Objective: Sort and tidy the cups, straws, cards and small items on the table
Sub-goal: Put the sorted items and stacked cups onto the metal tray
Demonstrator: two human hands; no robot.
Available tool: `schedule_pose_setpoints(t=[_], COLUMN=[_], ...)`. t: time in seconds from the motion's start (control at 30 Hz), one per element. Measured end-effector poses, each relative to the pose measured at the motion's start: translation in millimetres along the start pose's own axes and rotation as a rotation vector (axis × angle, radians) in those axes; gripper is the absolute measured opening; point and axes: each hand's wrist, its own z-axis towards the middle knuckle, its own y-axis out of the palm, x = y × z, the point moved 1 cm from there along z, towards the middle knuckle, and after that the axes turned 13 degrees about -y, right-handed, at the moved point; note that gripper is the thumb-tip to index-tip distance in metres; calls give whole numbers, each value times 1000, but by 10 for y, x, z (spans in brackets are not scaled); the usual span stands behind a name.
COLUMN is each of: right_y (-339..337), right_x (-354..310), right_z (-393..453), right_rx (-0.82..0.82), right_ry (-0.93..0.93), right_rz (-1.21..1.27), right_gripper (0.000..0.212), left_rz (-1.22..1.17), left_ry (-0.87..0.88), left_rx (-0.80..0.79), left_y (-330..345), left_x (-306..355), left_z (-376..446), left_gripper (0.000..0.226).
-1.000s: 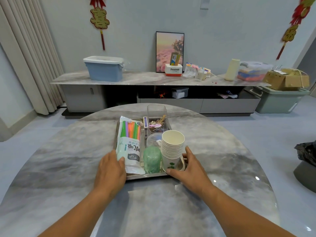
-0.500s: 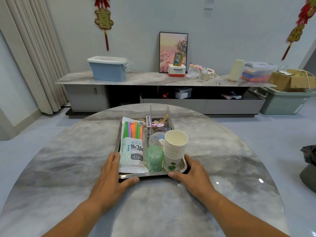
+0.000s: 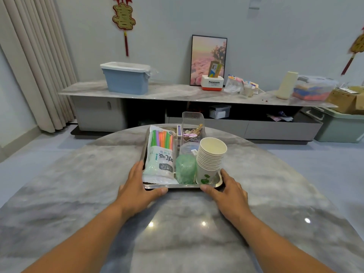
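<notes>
A steel tray (image 3: 177, 186) sits on the round marble table (image 3: 78, 184). It holds a pack of coloured straws (image 3: 160, 154), a stack of paper cups (image 3: 211, 156), a green roll (image 3: 185, 169), a clear round tub (image 3: 189, 149), a slim card box (image 3: 178, 134) and a clear box of clips (image 3: 193, 125). My left hand (image 3: 136, 192) brackets the tray's near-left corner, fingers along the side and thumb against the front rim. My right hand (image 3: 228, 192) does the same at the near-right corner. Both hands' fingers lie fairly straight.
Beyond the table stands a long low cabinet (image 3: 177, 93) with a blue lidded bin (image 3: 126, 77), a framed picture (image 3: 208, 60) and assorted boxes. A curtain (image 3: 35, 62) hangs at the left. Green crates (image 3: 340, 125) stand on the floor at the right.
My left hand has come off the straw pack and settled on the tray's near-left corner. The tray looks slightly farther from me; the right hand stays at its corner.
</notes>
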Motion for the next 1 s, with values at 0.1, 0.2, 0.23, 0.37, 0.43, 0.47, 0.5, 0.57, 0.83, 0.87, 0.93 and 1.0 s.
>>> schedule_pose_setpoints(t=[0.1,0.2,0.23,0.37,0.43,0.47,0.5,0.57,0.83,0.87,0.93,1.0], right_y=[123,163,197,262,289,297,302,312,302,304,302,305], right_x=[100,144,162,153,156,160,155,146,123,119,120,113], right_z=[286,442,517,700,751,770,785,802,775,780,781,778], right_rx=[15,30,34,56,58,57,58,65,70,67,68,70], right_ry=[26,21,21,20,16,19,20,16,13,15,17,19], right_rz=[-57,-78,-81,-113,-124,-128,-134,-151,-175,-178,-181,-184], right_gripper=[94,98,98,97,97,97,98,98,105,105,104,103], left_rz=[30,33,30,39,45,45,41,33,45,50,60,68], left_ry=[-9,7,9,27,34,37,41,55,55,53,49,48], left_rx=[35,49,51,81,94,98,106,119,143,143,146,147], left_y=[78,109,122,144,155,166,164,170,177,177,182,185], left_x=[9,28,20,19,7,1,-6,-12,47,49,49,47], left_z=[302,478,560,769,848,887,910,938,883,881,878,879], left_gripper=[103,106,105,101,99,97,95,92,85,84,84,84])
